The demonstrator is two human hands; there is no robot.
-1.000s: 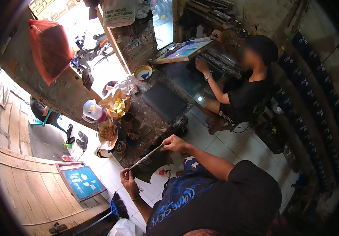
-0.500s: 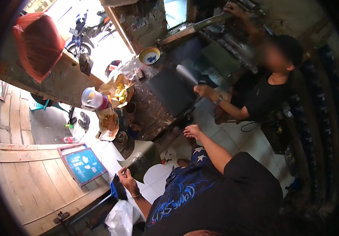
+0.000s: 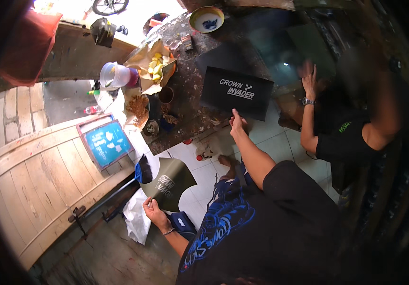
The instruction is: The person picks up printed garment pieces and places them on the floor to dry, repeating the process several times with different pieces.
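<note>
My left hand (image 3: 156,213) is closed on the near-left edge of an olive-green fabric panel (image 3: 181,194), which bears pale print and hangs over the white floor tiles. My right hand (image 3: 237,124) pinches the near edge of a black fabric panel (image 3: 221,104) with white print; its thumb is partly hidden. This black panel lies across the edge of a stained work table (image 3: 190,123), overlapping another dark sheet (image 3: 226,58). To the right, a co-worker's blurred hand (image 3: 310,78) with a wristwatch is over a greenish pane-like surface (image 3: 280,54).
On the table are a bowl with blue remains (image 3: 207,20), yellow food pieces (image 3: 156,66) on brown paper, a plastic tub (image 3: 114,75) and a dark cup (image 3: 165,95). A broom (image 3: 143,171), a white bag (image 3: 136,216) and a framed blue screen (image 3: 107,142) are left.
The co-worker's light, blurred sheet has left their hand; the black panel is now at my right hand. My right hand shifted up to it. My view moved right, and the olive panel turned.
</note>
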